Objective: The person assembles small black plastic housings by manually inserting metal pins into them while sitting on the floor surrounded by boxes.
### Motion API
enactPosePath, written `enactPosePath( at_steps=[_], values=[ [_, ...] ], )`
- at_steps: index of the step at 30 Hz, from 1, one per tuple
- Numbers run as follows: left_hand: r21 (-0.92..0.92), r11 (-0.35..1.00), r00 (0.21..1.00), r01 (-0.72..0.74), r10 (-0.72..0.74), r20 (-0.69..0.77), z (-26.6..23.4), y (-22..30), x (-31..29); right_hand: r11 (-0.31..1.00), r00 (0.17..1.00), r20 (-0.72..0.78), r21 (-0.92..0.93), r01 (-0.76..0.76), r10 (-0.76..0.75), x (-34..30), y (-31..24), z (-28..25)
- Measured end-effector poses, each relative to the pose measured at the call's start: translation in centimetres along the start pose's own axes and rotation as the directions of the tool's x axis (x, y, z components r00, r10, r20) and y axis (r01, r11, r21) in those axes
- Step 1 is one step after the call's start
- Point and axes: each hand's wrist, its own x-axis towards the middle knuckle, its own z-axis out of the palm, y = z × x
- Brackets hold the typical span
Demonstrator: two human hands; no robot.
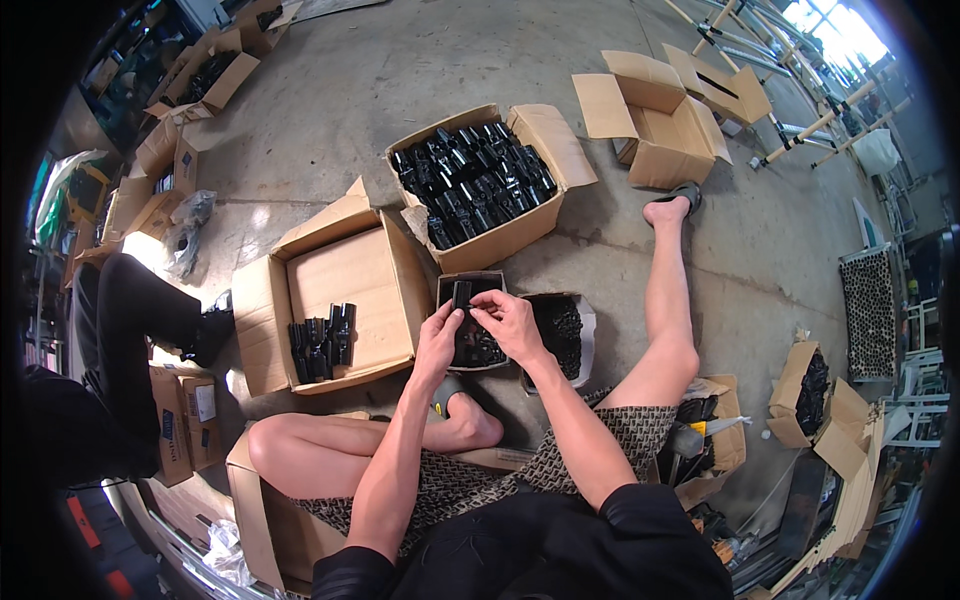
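Black clip (pixel 462 293) above small parts box (pixel 474 345)

Glossy black plastic parts (pixel 470 185) — matt brown cardboard boxes (pixel 345 275) — rough concrete floor (pixel 360 90)

Seated on a concrete floor (pixel 340 90), a person's left hand (pixel 438 338) and right hand (pixel 510 322) pinch a small black part (pixel 462 295) above a small box (pixel 472 345), between cartons of black parts (pixel 470 185)
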Motion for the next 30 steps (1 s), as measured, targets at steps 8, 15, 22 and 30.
enactPosePath(
  at_steps=[8,15,22,30],
  values=[
    [0.200,0.974,0.991,-0.110,0.123,-0.054,0.2,-0.4,0.4,0.981,0.985,-0.034,-0.104,0.163,-0.167,0.2,0.7,0.5],
    [0.361,0.927,0.989,-0.099,0.133,-0.069,0.3,0.2,0.1,0.963,0.970,-0.067,-0.154,0.221,-0.234,-0.3,0.7,0.8],
    [0.346,0.934,0.989,-0.092,0.126,-0.077,-0.2,-0.6,0.4,0.915,0.932,-0.067,-0.229,0.333,-0.356,-0.2,1.2,0.8],
    [0.294,0.954,0.990,-0.059,0.093,-0.103,-0.8,-1.2,0.6,0.997,0.994,-0.089,0.033,0.069,-0.065,0.2,2.4,1.9]
  ],
)
